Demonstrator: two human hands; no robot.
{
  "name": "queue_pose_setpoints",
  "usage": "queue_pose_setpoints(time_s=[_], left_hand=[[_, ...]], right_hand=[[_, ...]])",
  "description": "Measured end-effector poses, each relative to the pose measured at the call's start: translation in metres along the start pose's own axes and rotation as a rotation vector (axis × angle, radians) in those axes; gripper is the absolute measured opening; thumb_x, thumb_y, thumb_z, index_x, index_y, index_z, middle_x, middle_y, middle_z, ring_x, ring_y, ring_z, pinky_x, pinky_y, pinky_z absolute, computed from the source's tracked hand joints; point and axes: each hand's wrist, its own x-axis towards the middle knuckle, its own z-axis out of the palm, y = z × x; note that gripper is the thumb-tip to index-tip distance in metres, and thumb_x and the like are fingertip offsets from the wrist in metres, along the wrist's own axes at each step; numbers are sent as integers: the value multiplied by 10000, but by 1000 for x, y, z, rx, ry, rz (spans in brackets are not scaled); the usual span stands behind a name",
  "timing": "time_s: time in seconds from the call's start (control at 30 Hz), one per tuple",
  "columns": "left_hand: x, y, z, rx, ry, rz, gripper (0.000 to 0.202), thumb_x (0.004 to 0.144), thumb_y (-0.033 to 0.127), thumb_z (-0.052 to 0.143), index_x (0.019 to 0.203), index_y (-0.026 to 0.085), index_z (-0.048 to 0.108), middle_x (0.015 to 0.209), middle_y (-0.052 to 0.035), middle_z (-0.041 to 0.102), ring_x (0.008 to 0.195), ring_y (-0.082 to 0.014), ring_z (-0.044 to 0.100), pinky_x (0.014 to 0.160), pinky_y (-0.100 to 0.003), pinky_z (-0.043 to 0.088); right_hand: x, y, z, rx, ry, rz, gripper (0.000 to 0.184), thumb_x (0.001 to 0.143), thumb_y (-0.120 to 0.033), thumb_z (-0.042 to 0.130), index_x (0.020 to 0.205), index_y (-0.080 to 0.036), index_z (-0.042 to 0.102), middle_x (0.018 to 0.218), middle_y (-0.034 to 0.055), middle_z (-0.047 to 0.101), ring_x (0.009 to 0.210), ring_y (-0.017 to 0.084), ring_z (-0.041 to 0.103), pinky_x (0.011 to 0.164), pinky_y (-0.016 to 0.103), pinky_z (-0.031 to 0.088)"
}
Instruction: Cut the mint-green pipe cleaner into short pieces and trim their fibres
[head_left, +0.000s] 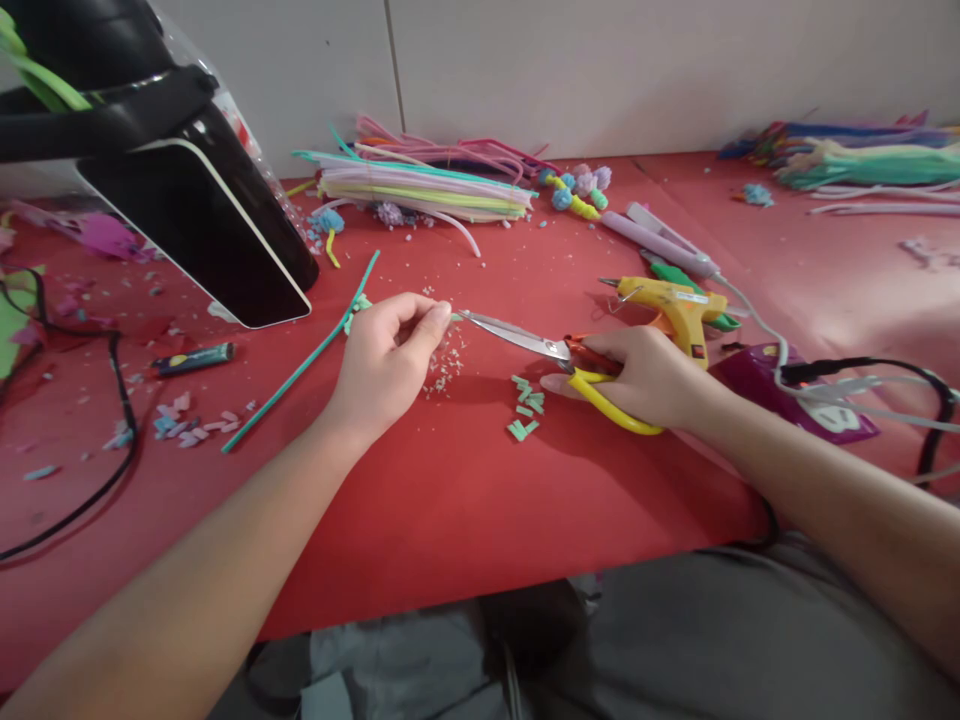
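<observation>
My left hand (390, 360) is closed in a pinch above the red table, thumb against forefinger. A tiny green piece of pipe cleaner (456, 317) shows at its fingertips. My right hand (649, 375) grips a pair of scissors (517, 336) with yellow and orange handles. Their blade tips point left and end right beside the green piece; the blades look nearly closed. Fine pale clippings (445, 368) are scattered under the fingertips. Short green cut pieces (529, 402) lie below the blades, and more green bits (358, 312) sit behind my left hand. A long teal pipe cleaner (300, 372) lies left of my wrist.
A yellow glue gun (679, 308), a lilac corded tool (652, 240) and a purple power strip (802, 395) with cables lie right. Pipe cleaner bundles (427, 188) line the wall. At left, a phone (199, 235) leans on a black object, near a small dark tube (193, 359).
</observation>
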Motion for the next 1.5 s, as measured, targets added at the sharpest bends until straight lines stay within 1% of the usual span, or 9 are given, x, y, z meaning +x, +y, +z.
queue_pose_setpoints(time_s=[0.17, 0.37, 0.6, 0.77, 1.0, 1.1, 1.27, 1.37, 1.5], left_hand=[[0, -2, 1, -49, -11, -18, 272, 928, 344, 626, 705, 189, 639, 634, -3, 592, 576, -126, 533, 542, -277, 408], [0, -3, 0, -59, -10, -31, 280, 934, 346, 624, 706, 184, 641, 640, -7, 593, 565, -121, 526, 531, -275, 409], [1, -6, 1, -58, -3, -16, 288, 940, 356, 620, 714, 178, 642, 636, -3, 596, 565, -117, 537, 526, -264, 410], [1, -6, 1, -65, -7, -11, 281, 939, 343, 617, 715, 176, 644, 634, -2, 594, 563, -116, 540, 525, -261, 409], [1, -6, 2, -58, -7, -9, 283, 941, 329, 615, 704, 176, 635, 620, 1, 584, 549, -109, 519, 518, -255, 404], [1, -7, 2, -61, -6, -10, 289, 948, 320, 607, 700, 174, 631, 625, 0, 585, 544, -104, 512, 510, -251, 396], [0, -6, 2, -69, -7, -9, 302, 958, 323, 592, 697, 173, 622, 632, -1, 581, 547, -105, 513, 506, -253, 394], [0, -6, 2, -69, -11, -8, 308, 959, 321, 592, 690, 174, 617, 627, 1, 576, 546, -104, 513, 509, -252, 397], [1, -7, 3, -71, -17, -8, 312, 962, 319, 589, 685, 175, 611, 619, 2, 572, 533, -101, 504, 506, -251, 397]], right_hand=[[1, 1, 1, -4, 4, -8, 690, 722, -790, 662, 581, -217, 303, 558, -49, 263, 567, 101, 241, 534, 306, 226], [2, 2, 1, -4, 36, -5, 710, 709, -824, 643, 553, -221, 302, 537, -32, 272, 545, 109, 245, 526, 318, 224], [0, 0, 0, 16, 26, -8, 685, 706, -803, 657, 571, -215, 331, 549, -46, 273, 544, 95, 250, 521, 302, 230], [1, 0, 1, -10, 3, -3, 673, 729, -774, 665, 586, -212, 326, 561, -53, 260, 558, 93, 242, 534, 305, 231], [2, 1, 2, -41, 22, 1, 685, 731, -783, 650, 575, -211, 306, 544, -53, 251, 559, 96, 236, 540, 312, 220], [1, 1, 1, -10, 15, 13, 655, 740, -757, 657, 588, -213, 325, 562, -54, 262, 562, 96, 242, 543, 309, 219], [0, 0, 0, 4, 0, 9, 633, 741, -699, 696, 604, -214, 312, 581, -57, 254, 571, 91, 243, 545, 304, 218], [0, 0, 0, -14, 5, 4, 637, 740, -724, 680, 602, -214, 323, 567, -57, 262, 566, 94, 250, 545, 302, 218], [1, 0, 0, -41, 12, -2, 686, 724, -810, 628, 585, -215, 318, 544, -51, 280, 560, 98, 252, 543, 303, 222]])
